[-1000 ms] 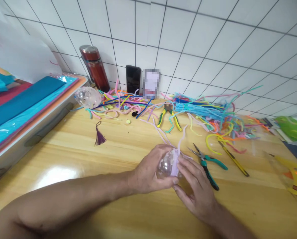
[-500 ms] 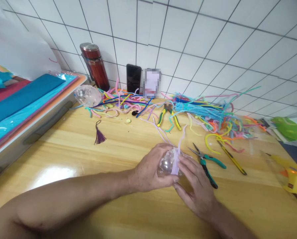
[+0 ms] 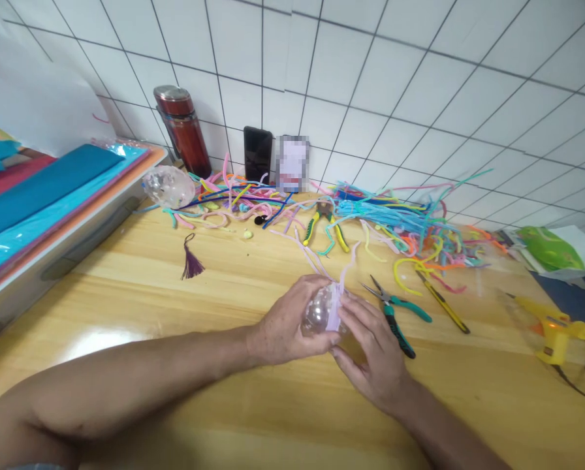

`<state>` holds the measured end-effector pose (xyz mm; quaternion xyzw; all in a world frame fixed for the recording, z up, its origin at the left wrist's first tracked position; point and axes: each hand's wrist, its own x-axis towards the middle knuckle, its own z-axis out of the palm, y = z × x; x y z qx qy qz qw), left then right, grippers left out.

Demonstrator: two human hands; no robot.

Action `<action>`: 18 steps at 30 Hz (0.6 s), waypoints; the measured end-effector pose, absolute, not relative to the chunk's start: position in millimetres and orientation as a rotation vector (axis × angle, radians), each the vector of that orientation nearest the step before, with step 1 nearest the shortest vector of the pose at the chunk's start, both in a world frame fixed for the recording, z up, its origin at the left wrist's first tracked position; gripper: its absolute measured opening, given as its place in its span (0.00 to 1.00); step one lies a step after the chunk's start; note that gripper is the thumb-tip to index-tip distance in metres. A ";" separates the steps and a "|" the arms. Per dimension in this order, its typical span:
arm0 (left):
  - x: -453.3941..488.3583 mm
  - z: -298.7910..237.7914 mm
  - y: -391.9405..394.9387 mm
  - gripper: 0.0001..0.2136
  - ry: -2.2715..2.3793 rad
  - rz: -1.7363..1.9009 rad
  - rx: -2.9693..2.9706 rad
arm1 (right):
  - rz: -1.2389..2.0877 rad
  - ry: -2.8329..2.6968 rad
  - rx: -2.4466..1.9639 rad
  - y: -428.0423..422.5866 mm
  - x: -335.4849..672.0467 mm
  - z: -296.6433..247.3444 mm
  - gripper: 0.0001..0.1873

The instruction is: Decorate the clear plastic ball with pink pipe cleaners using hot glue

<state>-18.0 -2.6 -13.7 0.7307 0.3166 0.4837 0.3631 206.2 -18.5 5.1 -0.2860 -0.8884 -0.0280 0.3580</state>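
Between my two hands is a clear plastic ball (image 3: pixel 315 312) with a band of pale purple pipe cleaners (image 3: pixel 333 310) around it. Loose pipe cleaner ends stick up and away from the band. My left hand (image 3: pixel 287 323) is wrapped around the ball's left side, thumb below and fingers over the top. My right hand (image 3: pixel 375 346) presses its fingertips on the band and the right side of the ball, its thumb underneath. The ball's right side is mostly covered by my fingers. Teal-handled long-nose pliers (image 3: pixel 393 313) lie just right of my right hand.
Across the back lie many coloured pipe cleaners (image 3: pixel 380 212), with yellow-green pliers (image 3: pixel 326 225) among them. A second clear ball (image 3: pixel 169 187), red thermos (image 3: pixel 183 130) and purple tassel (image 3: pixel 191 260) are left. On the right are a yellow cutter (image 3: pixel 443 303) and yellow glue gun (image 3: pixel 554 329).
The whole scene has shifted slightly left in view, with the glue gun and its cord showing more. Both hands keep nearly the same grip on the ball.
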 end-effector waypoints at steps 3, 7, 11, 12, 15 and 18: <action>-20.2 -13.4 -3.9 0.33 0.805 1.221 1.874 | -0.076 -2.285 -0.736 -18.9 204.3 6.1 0.33; -22.6 -13.5 -4.2 0.36 0.794 1.205 1.877 | -0.082 -2.285 -0.712 -19.0 202.2 8.3 0.32; -22.8 -13.5 -4.0 0.36 0.803 1.187 1.868 | -0.093 -2.287 -0.728 -18.7 202.3 8.8 0.33; -22.5 -13.4 -4.1 0.35 0.805 1.188 1.867 | -0.099 -2.291 -0.727 -18.7 202.6 8.7 0.33; -21.3 -13.0 -4.6 0.35 0.814 1.197 1.861 | -0.096 -2.303 -0.722 -19.1 203.7 8.1 0.34; -20.0 -12.8 -4.6 0.36 0.825 1.217 1.861 | -0.078 -2.298 -0.733 -19.5 204.8 7.2 0.36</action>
